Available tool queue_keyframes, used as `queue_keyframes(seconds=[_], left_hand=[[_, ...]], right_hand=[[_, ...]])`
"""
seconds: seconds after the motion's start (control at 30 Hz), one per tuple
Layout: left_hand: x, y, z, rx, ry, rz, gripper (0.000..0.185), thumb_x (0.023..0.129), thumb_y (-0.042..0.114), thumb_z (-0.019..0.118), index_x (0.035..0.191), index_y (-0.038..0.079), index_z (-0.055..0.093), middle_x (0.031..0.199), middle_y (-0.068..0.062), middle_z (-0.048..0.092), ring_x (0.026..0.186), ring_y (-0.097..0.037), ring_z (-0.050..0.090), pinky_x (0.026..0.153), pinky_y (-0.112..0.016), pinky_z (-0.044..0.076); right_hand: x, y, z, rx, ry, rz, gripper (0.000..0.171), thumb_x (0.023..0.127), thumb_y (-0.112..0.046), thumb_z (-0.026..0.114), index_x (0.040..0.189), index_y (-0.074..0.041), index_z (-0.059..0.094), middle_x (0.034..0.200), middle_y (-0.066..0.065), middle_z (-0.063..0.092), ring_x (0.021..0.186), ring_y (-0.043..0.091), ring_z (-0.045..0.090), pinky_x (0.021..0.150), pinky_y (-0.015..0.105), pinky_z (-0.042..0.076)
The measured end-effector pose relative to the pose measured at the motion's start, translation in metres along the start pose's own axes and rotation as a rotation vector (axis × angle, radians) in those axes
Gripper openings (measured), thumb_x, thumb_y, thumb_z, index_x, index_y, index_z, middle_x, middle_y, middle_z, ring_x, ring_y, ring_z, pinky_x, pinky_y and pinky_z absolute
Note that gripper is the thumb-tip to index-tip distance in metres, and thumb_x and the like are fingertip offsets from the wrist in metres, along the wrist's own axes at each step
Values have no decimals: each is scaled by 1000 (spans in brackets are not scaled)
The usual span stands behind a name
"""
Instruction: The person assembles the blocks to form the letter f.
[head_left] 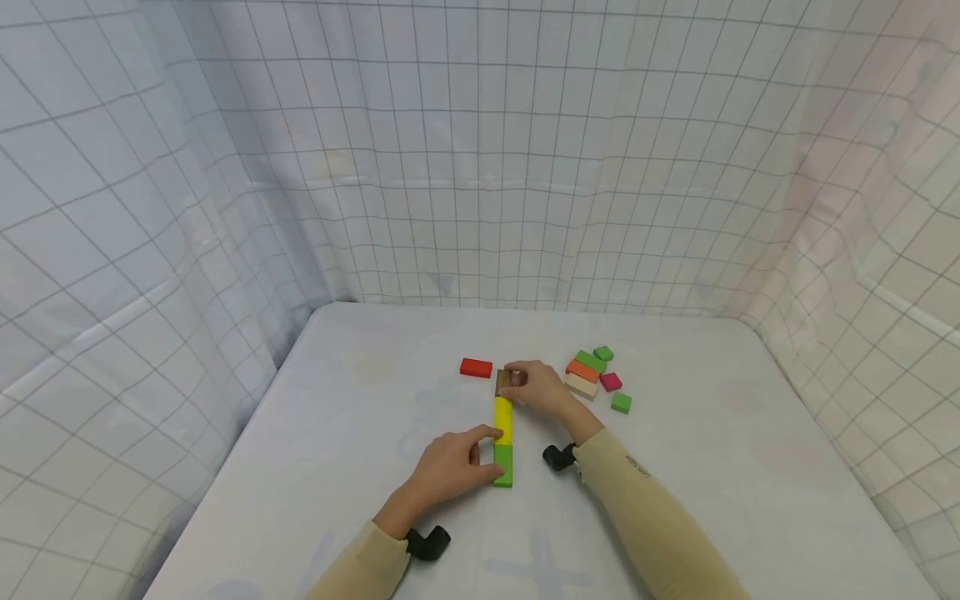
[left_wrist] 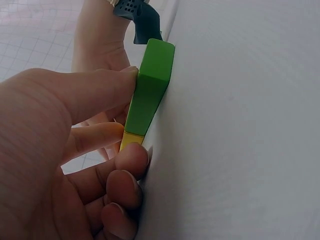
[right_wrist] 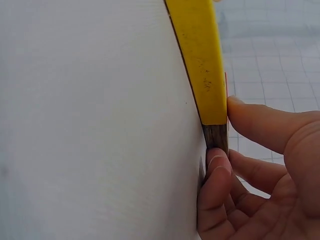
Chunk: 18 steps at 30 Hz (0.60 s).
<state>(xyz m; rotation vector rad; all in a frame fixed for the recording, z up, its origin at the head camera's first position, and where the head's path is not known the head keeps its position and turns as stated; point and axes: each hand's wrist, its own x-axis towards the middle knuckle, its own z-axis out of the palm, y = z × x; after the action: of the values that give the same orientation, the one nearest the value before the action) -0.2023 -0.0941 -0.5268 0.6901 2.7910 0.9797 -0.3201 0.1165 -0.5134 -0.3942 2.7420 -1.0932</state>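
Observation:
A row of small blocks lies end to end on the table: green [head_left: 503,467] nearest me, yellow [head_left: 503,417] in the middle, brown wooden [head_left: 504,382] at the far end. My left hand [head_left: 447,467] is at the row's left side, thumb on the green block and forefinger on the yellow one. Its other fingers are bent beside the row in the left wrist view. From the right, my right hand [head_left: 542,388] holds the brown block by thumb and forefinger, the thumb tip close to the yellow block's end [right_wrist: 212,112]. Part of the brown block is hidden by the fingers.
A red block [head_left: 476,367] lies left of the row's far end. To the right sit an orange block [head_left: 583,371], a cream block [head_left: 581,386], a crimson piece [head_left: 611,382] and several green pieces [head_left: 621,402]. Gridded white curtains [head_left: 480,208] enclose the table.

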Motion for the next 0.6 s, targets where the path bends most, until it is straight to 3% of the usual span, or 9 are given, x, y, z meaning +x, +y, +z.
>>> queue_keyframes(seconds=[0.6], left_hand=[[1,-2,1,-5,-3,-2,51,86,49,77,130,26,66,63,11,53,52,-8,47,51,-25,35]], right_hand=[[2,2,-4,-5,-52,-43,42,94,-27,74,134,-18,63,89,3,59,76,20,53,64,29,43]])
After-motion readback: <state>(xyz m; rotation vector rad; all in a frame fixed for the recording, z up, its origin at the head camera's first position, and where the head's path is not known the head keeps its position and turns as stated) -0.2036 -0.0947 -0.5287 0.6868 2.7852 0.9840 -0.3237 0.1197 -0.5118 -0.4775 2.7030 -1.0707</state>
